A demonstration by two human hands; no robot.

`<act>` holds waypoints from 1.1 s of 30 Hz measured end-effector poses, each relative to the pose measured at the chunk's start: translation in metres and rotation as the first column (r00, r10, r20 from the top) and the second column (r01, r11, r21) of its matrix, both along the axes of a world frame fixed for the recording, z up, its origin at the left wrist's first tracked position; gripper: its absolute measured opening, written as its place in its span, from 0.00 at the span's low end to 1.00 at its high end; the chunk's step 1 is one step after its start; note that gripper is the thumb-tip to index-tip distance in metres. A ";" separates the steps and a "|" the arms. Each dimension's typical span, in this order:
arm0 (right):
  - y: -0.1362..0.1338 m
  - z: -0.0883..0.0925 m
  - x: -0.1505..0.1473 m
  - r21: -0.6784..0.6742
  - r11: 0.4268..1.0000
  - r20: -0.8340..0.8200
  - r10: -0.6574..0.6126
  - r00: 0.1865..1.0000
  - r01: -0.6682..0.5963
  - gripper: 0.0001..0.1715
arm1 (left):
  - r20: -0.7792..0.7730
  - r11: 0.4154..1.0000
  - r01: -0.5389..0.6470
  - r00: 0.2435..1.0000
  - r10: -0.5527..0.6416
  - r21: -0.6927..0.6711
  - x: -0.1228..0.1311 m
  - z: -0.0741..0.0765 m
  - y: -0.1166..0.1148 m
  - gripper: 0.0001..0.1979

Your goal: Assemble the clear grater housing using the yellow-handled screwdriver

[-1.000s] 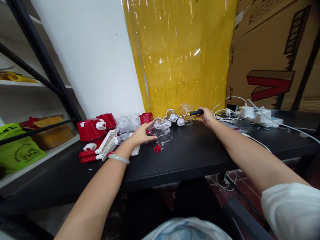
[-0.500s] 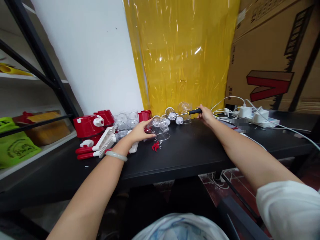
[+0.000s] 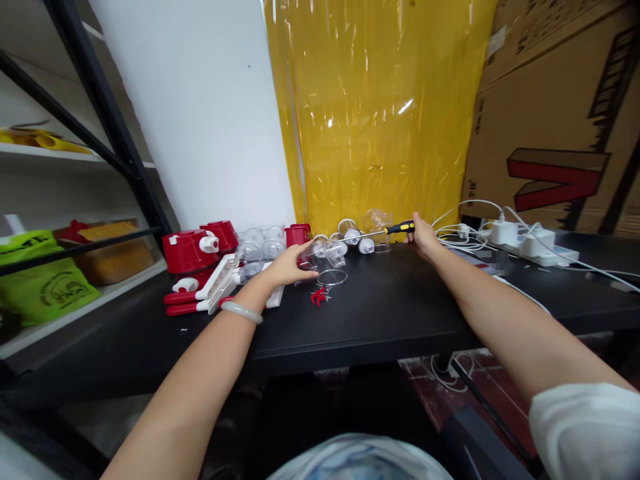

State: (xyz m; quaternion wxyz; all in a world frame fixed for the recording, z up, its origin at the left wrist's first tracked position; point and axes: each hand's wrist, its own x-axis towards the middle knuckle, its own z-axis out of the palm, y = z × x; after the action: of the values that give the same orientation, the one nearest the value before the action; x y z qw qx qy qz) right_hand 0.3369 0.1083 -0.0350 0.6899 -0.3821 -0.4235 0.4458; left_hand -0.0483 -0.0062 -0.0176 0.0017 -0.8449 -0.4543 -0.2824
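My right hand (image 3: pixel 423 235) is closed around the end of a screwdriver (image 3: pixel 400 227) with a black and yellow handle. Its thin metal shaft points left, over the clear plastic parts. Thumb and fingers of my left hand (image 3: pixel 290 265) curve around a clear plastic part (image 3: pixel 307 253) with some red on it, mostly covered by the hand. Just right of that hand, a clear ring (image 3: pixel 334 277) lies on the black table (image 3: pixel 380 300). Small red pieces (image 3: pixel 318 297) and several screws (image 3: pixel 327 291) lie in front of it.
Red housings (image 3: pixel 190 252) and white parts with red handles (image 3: pixel 215 287) stand on the left. Clear cups (image 3: pixel 273 248) and white-capped cylinders (image 3: pixel 367 246) line the back. Chargers (image 3: pixel 537 241) and cables lie right. A cardboard box (image 3: pixel 555 113) rises behind.
The view has shifted slightly, so everything sits a little further right. The screwdriver handle has turned and shows more yellow. Both hands keep their hold.
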 end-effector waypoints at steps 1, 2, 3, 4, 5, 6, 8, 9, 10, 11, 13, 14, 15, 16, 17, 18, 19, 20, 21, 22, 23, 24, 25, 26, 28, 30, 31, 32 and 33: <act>-0.001 0.001 0.000 -0.038 0.999 -0.013 -0.001 1.000 0.000 0.22 | 0.001 1.000 0.003 1.000 -0.003 -0.004 0.000 0.000 0.000 0.50; -0.002 0.003 -0.001 -0.073 0.997 -0.030 0.007 1.000 -0.009 0.24 | 0.002 1.000 0.003 1.000 -0.003 -0.006 0.001 0.000 0.000 0.50; -0.003 0.004 -0.002 -0.094 0.995 -0.052 0.025 0.998 -0.030 0.24 | 0.002 1.000 0.002 1.000 -0.002 -0.007 0.001 0.000 0.000 0.50; -0.005 0.005 -0.003 -0.101 0.993 -0.071 0.048 0.996 -0.055 0.22 | 0.004 1.000 0.001 1.000 -0.001 -0.010 0.001 0.000 0.000 0.50; -0.007 0.006 -0.003 -0.104 0.992 -0.083 0.061 0.995 -0.070 0.20 | 0.007 1.000 -0.002 1.000 0.002 -0.012 0.001 0.000 0.000 0.50; -0.009 0.006 -0.004 -0.108 0.991 -0.085 0.066 0.994 -0.075 0.17 | 0.006 1.000 -0.004 1.000 0.004 -0.015 0.001 0.000 0.000 0.50; -0.012 0.006 -0.004 -0.121 0.990 -0.065 0.062 0.996 -0.069 0.16 | 0.009 1.000 0.000 1.000 0.000 -0.021 0.000 -0.001 0.001 0.51; -0.012 0.006 -0.004 -0.123 0.991 -0.047 0.056 0.997 -0.062 0.18 | 0.012 1.000 0.002 1.000 -0.001 -0.022 -0.001 -0.001 0.001 0.51; -0.013 0.005 -0.004 -0.125 0.991 -0.033 0.050 0.998 -0.054 0.21 | 0.016 1.000 0.002 1.000 -0.002 -0.022 -0.001 -0.002 0.002 0.51; -0.013 0.005 -0.004 -0.131 0.990 -0.027 0.047 0.999 -0.050 0.24 | 0.021 1.000 0.003 1.000 -0.003 -0.020 -0.002 -0.002 0.002 0.52; -0.012 0.006 -0.004 -0.153 0.986 -0.044 0.057 0.997 -0.063 0.26 | 0.031 1.000 0.011 0.999 -0.010 -0.019 -0.003 -0.002 0.001 0.51; -0.012 0.006 -0.004 -0.160 0.984 -0.061 0.064 0.996 -0.073 0.25 | 0.035 1.000 0.018 0.999 -0.017 -0.023 -0.003 -0.002 0.001 0.51; -0.011 0.007 -0.004 -0.162 0.983 -0.080 0.070 0.994 -0.082 0.22 | 0.044 0.999 0.028 0.999 -0.027 -0.031 -0.003 -0.001 0.000 0.51; -0.011 0.007 -0.004 -0.158 0.983 -0.097 0.073 0.993 -0.088 0.18 | 0.054 0.998 0.040 0.998 -0.038 -0.041 -0.002 -0.001 0.000 0.51; -0.011 0.007 -0.005 -0.149 0.985 -0.105 0.076 0.992 -0.091 0.14 | 0.065 0.997 0.051 0.997 -0.048 -0.052 -0.002 0.000 0.000 0.51; -0.010 0.006 -0.005 -0.138 0.987 -0.103 0.072 0.992 -0.086 0.11 | 0.075 0.997 0.058 0.996 -0.054 -0.059 -0.002 0.000 -0.001 0.51; -0.010 0.006 -0.005 -0.128 0.989 -0.093 0.063 0.994 -0.075 0.10 | 0.083 0.996 0.062 0.995 -0.057 -0.060 -0.002 0.000 -0.001 0.51; -0.009 0.005 -0.005 -0.113 0.992 -0.079 0.052 0.995 -0.061 0.11 | 0.088 0.996 0.065 0.994 -0.059 -0.059 -0.002 0.000 -0.001 0.51; -0.009 0.005 -0.005 -0.097 0.994 -0.065 0.039 0.997 -0.045 0.14 | 0.089 0.996 0.066 0.994 -0.061 -0.056 -0.001 0.000 -0.001 0.51; -0.009 0.005 -0.005 -0.084 0.996 -0.056 0.022 0.998 -0.027 0.17 | 0.089 0.997 0.066 0.994 -0.061 -0.051 -0.001 0.000 0.000 0.51; -0.009 0.005 -0.004 -0.081 0.997 -0.056 0.007 0.998 -0.012 0.20 | 0.091 0.997 0.066 0.994 -0.062 -0.048 -0.001 0.000 0.000 0.51; -0.009 0.006 -0.004 -0.089 0.996 -0.066 -0.001 0.998 -0.005 0.22 | 0.093 0.997 0.066 0.994 -0.062 -0.047 -0.001 0.000 0.000 0.51; -0.009 0.007 -0.004 -0.102 0.995 -0.081 0.004 0.997 -0.012 0.23 | 0.094 0.997 0.065 0.994 -0.060 -0.049 -0.001 0.000 0.000 0.51; -0.010 0.008 -0.004 -0.110 0.994 -0.101 0.017 0.995 -0.028 0.24 | 0.094 0.997 0.060 0.994 -0.055 -0.052 -0.001 0.000 0.000 0.51; -0.011 0.010 -0.004 -0.102 0.992 -0.140 0.061 0.988 -0.076 0.21 | 0.091 0.997 0.049 0.995 -0.044 -0.062 0.000 0.000 -0.001 0.51; -0.013 0.011 -0.004 -0.084 0.991 -0.161 0.091 0.983 -0.105 0.14 | 0.085 0.997 0.041 0.996 -0.036 -0.063 0.000 0.001 -0.002 0.51; -0.013 0.010 -0.005 -0.078 0.992 -0.157 0.090 0.983 -0.104 0.11 | 0.085 0.997 0.042 0.996 -0.037 -0.060 0.000 0.001 -0.003 0.51; -0.013 0.009 -0.005 -0.075 0.993 -0.141 0.082 0.987 -0.093 0.10 | 0.087 0.997 0.047 0.995 -0.042 -0.053 0.000 0.001 -0.003 0.51; -0.013 0.009 -0.005 -0.069 0.995 -0.115 0.067 0.991 -0.076 0.11 | 0.089 0.997 0.053 0.995 -0.049 -0.047 0.000 0.001 -0.004 0.50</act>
State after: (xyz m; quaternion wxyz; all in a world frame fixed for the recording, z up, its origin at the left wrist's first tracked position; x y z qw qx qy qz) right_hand 0.3316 0.0948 -0.0265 0.6817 -0.3661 -0.3807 0.5063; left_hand -0.0480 -0.0099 -0.0162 -0.0463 -0.8429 -0.4389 -0.3079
